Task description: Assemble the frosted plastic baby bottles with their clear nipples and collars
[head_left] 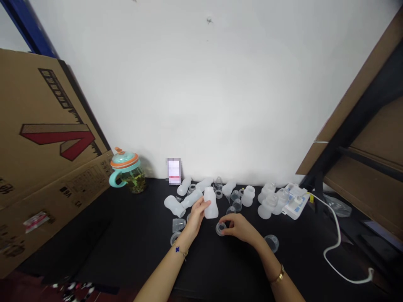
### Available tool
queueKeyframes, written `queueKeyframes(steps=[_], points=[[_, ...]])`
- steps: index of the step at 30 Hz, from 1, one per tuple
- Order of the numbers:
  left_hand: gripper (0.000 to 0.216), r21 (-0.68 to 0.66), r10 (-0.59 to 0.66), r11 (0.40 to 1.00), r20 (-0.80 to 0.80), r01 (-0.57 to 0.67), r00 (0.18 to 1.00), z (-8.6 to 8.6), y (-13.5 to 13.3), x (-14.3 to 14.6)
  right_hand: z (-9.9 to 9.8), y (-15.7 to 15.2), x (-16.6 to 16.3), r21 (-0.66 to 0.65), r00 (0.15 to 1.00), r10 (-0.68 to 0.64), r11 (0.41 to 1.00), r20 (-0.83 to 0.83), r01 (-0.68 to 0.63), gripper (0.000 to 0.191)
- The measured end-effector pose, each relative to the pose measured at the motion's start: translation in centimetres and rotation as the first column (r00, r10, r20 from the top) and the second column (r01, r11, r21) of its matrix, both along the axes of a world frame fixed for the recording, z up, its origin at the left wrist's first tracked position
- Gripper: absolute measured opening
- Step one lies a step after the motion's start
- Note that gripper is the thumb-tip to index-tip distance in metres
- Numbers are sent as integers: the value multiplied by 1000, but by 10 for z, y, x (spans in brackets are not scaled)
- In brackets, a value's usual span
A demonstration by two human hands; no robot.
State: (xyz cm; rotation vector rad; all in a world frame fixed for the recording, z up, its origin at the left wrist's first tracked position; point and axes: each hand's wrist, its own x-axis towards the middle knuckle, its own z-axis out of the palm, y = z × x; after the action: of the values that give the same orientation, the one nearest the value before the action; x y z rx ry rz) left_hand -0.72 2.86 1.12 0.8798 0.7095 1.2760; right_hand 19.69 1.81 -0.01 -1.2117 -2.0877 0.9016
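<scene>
A white, waisted baby bottle (210,205) stands upright, its open neck at the top, in the grip of my left hand (196,216). The thumb and fingers of my right hand (237,226) close on a clear bottle collar ring (219,230), low over the black table. Several more white bottles lie behind, among them one bottle (174,206) on its side left of my left hand. Clear domed caps (237,204) are scattered just beyond my right hand. A clear cup-shaped cap (178,225) lies left of my left wrist.
At the right stand bottles with clear tops (267,206), beside a white power strip (296,201) with a white cable (338,235). Another clear cap (271,243) lies by my right forearm. A glass teapot (135,180) and a cardboard box (40,167) are at the left; a phone (174,171) leans on the wall.
</scene>
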Motion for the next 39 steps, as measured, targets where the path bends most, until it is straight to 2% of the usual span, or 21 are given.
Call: queueKeyframes(steps=[6, 8, 12, 16, 21, 27, 34, 39], points=[[50, 18, -20, 1000, 19, 20, 1000, 2, 0, 0, 1, 2, -4, 16, 999, -12, 1000, -46, 12, 18], [51, 21, -15, 1000, 21, 15, 1000, 2, 0, 0, 4, 3, -5, 4, 995, -55, 998, -84, 55, 15], [49, 15, -18, 1000, 35, 17, 999, 3, 0, 1, 9, 6, -6, -135, 963, -208, 973, -171, 187, 25], [49, 1, -28, 1000, 57, 28, 998, 6, -1, 2, 12, 10, -4, -285, 876, -311, 935, -369, 212, 37], [45, -20, -45, 999, 66, 47, 997, 5, -1, 2, 18, 10, -3, -406, 735, -431, 885, -523, 229, 38], [46, -64, -38, 997, 43, 41, 998, 1, 1, 1, 20, 9, -2, -538, 594, -516, 828, -618, 159, 36], [51, -88, -55, 994, 56, 60, 997, 5, -2, 1, 15, 13, 0, -695, 443, -630, 719, -638, 21, 31], [53, -91, -65, 993, 46, 69, 997, 5, -1, 2, 15, 13, 0, -724, 404, -644, 687, -649, -68, 29]])
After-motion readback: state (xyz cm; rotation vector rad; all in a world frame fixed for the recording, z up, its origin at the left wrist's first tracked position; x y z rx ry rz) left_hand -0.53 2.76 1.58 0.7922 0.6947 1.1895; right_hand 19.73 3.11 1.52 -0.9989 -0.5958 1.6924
